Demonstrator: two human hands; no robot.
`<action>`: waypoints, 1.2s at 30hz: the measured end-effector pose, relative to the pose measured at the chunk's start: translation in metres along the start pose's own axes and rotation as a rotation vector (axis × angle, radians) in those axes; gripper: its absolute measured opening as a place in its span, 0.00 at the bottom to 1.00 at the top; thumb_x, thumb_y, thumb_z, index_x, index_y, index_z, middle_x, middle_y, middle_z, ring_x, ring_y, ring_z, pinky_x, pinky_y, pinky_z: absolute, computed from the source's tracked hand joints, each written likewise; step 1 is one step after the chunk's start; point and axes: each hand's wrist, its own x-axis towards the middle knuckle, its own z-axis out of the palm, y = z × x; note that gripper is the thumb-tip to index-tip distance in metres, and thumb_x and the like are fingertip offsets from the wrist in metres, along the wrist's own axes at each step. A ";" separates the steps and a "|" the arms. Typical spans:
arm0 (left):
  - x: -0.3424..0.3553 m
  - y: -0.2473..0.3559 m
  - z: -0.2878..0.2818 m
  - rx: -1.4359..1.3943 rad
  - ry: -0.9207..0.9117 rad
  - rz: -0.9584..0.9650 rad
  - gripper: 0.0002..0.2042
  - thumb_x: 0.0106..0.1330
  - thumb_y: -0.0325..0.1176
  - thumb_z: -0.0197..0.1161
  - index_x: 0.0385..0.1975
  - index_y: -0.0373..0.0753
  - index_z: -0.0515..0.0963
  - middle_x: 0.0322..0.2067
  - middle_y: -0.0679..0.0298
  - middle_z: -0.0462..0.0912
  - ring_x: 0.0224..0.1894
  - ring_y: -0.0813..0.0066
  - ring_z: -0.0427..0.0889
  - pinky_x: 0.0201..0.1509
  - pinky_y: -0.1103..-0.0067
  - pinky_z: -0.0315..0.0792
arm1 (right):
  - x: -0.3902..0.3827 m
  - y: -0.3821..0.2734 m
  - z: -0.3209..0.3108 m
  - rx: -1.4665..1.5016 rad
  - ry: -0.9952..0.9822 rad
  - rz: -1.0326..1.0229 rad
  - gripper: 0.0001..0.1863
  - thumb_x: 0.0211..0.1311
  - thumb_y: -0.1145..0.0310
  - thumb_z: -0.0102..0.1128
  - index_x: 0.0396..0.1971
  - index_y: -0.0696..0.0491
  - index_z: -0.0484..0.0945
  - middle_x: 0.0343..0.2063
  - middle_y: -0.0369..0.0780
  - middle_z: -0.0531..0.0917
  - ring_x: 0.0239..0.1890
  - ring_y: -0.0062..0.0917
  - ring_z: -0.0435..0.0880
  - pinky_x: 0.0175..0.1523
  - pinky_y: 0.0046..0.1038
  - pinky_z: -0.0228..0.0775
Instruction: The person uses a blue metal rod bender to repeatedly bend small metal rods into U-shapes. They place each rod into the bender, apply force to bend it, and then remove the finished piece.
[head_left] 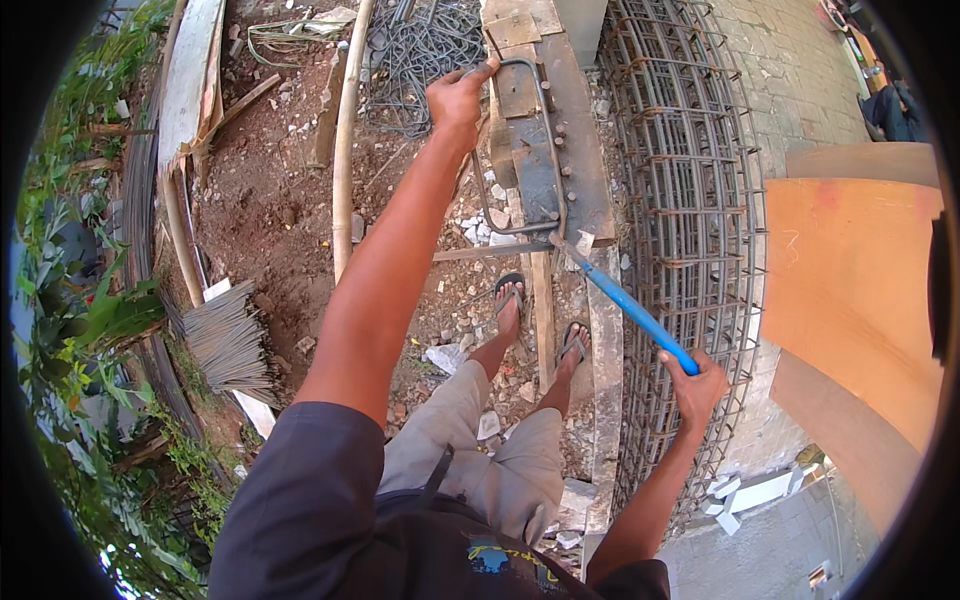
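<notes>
My left hand point(462, 100) is closed on the far end of a steel rod point(556, 160), which is bent into a long rectangular loop. The loop lies over a wooden bending board point(590, 130) fitted with several upright pegs. My right hand point(692, 385) grips the lower end of a blue-handled bar point(630, 307). The bar's metal head meets the near right corner of the rod loop, at the board's near edge. Whether the head is hooked round the rod is too small to tell.
Along the right side runs a long rebar cage point(680, 170). Beyond it lean orange-brown boards point(850, 290). A tangle of thin steel pieces point(425, 60) lies at the far left of the board. A bundle of cut rods point(232, 345) rests on the left. Rubble covers the dirt by my feet.
</notes>
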 end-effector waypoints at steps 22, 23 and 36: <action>-0.019 0.013 0.005 -0.005 0.076 0.054 0.18 0.56 0.43 0.86 0.28 0.39 0.81 0.21 0.74 0.65 0.18 0.84 0.58 0.20 0.78 0.51 | -0.038 0.042 0.063 0.437 -0.484 -0.105 0.25 0.67 0.50 0.76 0.21 0.55 0.80 0.13 0.30 0.69 0.19 0.17 0.66 0.26 0.30 0.60; -0.024 0.015 0.007 -0.015 0.068 0.053 0.18 0.56 0.42 0.86 0.28 0.39 0.81 0.21 0.75 0.65 0.18 0.84 0.58 0.20 0.78 0.50 | -0.029 0.045 0.058 0.404 -0.601 -0.108 0.24 0.67 0.51 0.76 0.20 0.54 0.80 0.14 0.29 0.69 0.20 0.16 0.66 0.27 0.29 0.59; -0.007 0.000 -0.002 0.076 -0.116 0.096 0.12 0.70 0.44 0.71 0.36 0.42 0.81 0.16 0.76 0.61 0.13 0.82 0.57 0.16 0.79 0.51 | -0.029 0.045 0.146 0.541 -0.582 -0.144 0.20 0.66 0.60 0.78 0.24 0.59 0.81 0.17 0.27 0.69 0.23 0.12 0.63 0.28 0.25 0.57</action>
